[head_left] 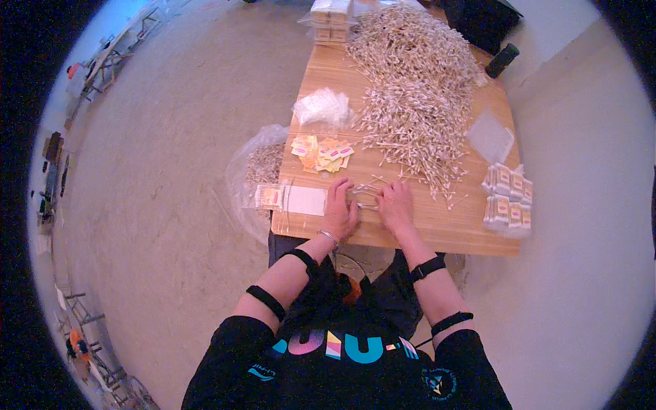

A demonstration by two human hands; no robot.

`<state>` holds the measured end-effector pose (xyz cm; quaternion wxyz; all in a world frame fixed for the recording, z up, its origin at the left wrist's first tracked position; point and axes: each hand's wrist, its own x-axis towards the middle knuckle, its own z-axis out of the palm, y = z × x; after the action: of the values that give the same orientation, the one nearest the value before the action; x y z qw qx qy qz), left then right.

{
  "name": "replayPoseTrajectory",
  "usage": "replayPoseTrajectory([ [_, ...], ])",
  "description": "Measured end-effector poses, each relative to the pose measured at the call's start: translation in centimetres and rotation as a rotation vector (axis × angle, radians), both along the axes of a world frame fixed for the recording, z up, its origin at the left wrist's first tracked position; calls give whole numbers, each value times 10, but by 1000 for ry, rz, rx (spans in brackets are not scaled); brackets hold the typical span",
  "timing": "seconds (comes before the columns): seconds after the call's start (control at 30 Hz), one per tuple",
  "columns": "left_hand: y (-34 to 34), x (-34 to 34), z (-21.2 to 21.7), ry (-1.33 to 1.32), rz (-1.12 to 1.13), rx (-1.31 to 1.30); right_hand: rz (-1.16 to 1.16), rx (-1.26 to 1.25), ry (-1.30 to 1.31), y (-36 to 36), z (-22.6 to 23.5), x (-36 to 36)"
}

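Note:
Over the near edge of the wooden table my left hand (340,210) rests beside a white rectangular pad (306,201), its fingers and thumb apart. My right hand (395,206) is closed, its fingertips pinched on the ends of a few cotton swabs (367,206). These swabs lie in the gap between both hands, and their tips come near my left thumb. Past the pad's left side, a filled pack of cotton swabs (270,197) sits at the table's corner. A large heap of loose cotton swabs (417,102) spreads from the far end towards my right hand.
Printed yellow cards (321,154) and clear plastic bags (321,107) lie on the left. Stacked swab packs (508,198) stand at right, near a clear sheet (490,139). A dark cylinder (502,60) is far right. A plastic sack (239,171) hangs below the table's left edge.

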<state>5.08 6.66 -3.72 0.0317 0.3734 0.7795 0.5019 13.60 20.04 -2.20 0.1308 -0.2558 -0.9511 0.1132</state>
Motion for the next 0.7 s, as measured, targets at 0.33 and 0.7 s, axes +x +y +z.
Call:
replayPoseTrajectory([
  [0.33,-8,-11,-3,37,-71,39,238,-122,82,-18,18,-10],
  [0.7,-70,-147,39,430,458,-209,53,82,54,7,-1,-10],
])
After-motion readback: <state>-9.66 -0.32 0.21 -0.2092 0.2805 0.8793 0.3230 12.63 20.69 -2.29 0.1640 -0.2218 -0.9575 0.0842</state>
